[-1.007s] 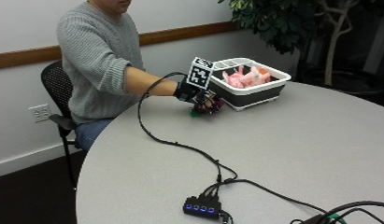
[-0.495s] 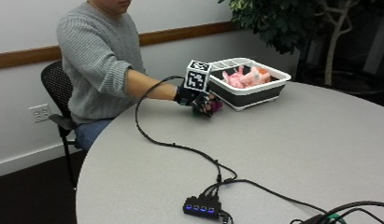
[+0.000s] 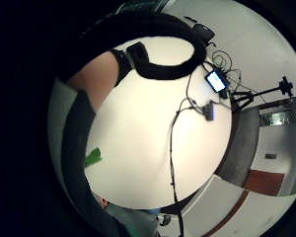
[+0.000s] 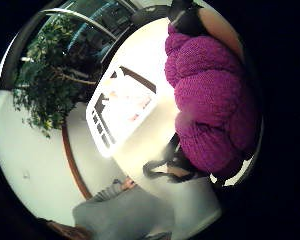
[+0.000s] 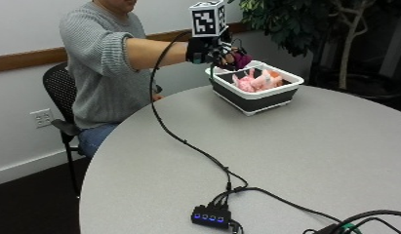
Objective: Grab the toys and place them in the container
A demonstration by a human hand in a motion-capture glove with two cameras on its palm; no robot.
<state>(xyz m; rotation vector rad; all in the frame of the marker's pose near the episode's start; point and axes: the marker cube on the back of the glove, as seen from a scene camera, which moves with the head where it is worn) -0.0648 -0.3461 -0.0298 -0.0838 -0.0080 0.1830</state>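
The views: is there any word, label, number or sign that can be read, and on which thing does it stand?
No text can be read in any view.
The container, the purple toy in the right hand and the pink toys show no label.
The lit screen in the little finger side palm view is too small to read.

Your gloved right hand (image 5: pixel 213 51) grips a purple toy (image 4: pixel 210 105) of chunky, rough knitted yarn. The container (image 5: pixel 255 95) looks like smooth plastic, white at the rim and dark on the walls. Under it, the desk (image 5: pixel 304 161) is smooth, matt grey.
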